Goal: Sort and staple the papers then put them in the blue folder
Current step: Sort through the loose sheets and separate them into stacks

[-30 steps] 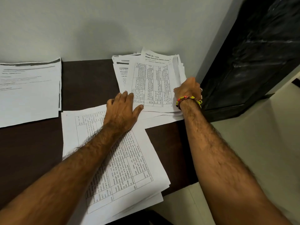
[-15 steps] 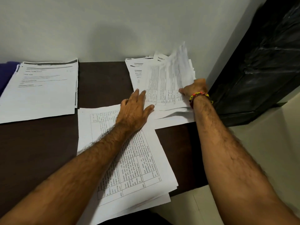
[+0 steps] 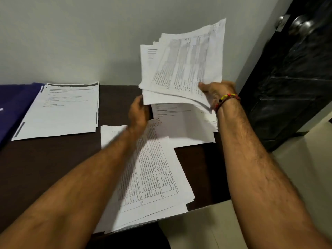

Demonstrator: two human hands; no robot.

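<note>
Dark wood table (image 3: 53, 168) set against pale wall, black door w/ round knob (image 3: 303, 26) at far right. Blue folder (image 3: 12, 105) lies at table's far-left edge, partly under a left pile of printed sheets (image 3: 61, 112), well apart from both hands. Near pile w/ tables of text (image 3: 154, 177) sits centre-front, some sheets hanging over table's front edge, left forearm crossing above it. Back-right pile (image 3: 183, 123) lies flat near wall, overlapping top of near pile. Lifted wad of sheets (image 3: 183, 65) is held up off back-right pile, fanned and tilted toward wall, edges uneven. Right hand (image 3: 215, 90), beaded band at wrist, pinches wad at its lower right corner, thumb on top face; fingers beneath not visible. Left hand (image 3: 138, 114) at wad's lower left corner, motion-blurred; looks to be touching or steadying edge, but whether fingers curl round the paper can't be told. No stapler in view. Judgement: sorting step in hand, i.e. splitting back-right pile into sets; stapling and filing not begun. Next move prob. calls for firm two-hand hold, squaring loose edges, then setting wad on matching pile w/o spilling sheets off front edge.
</note>
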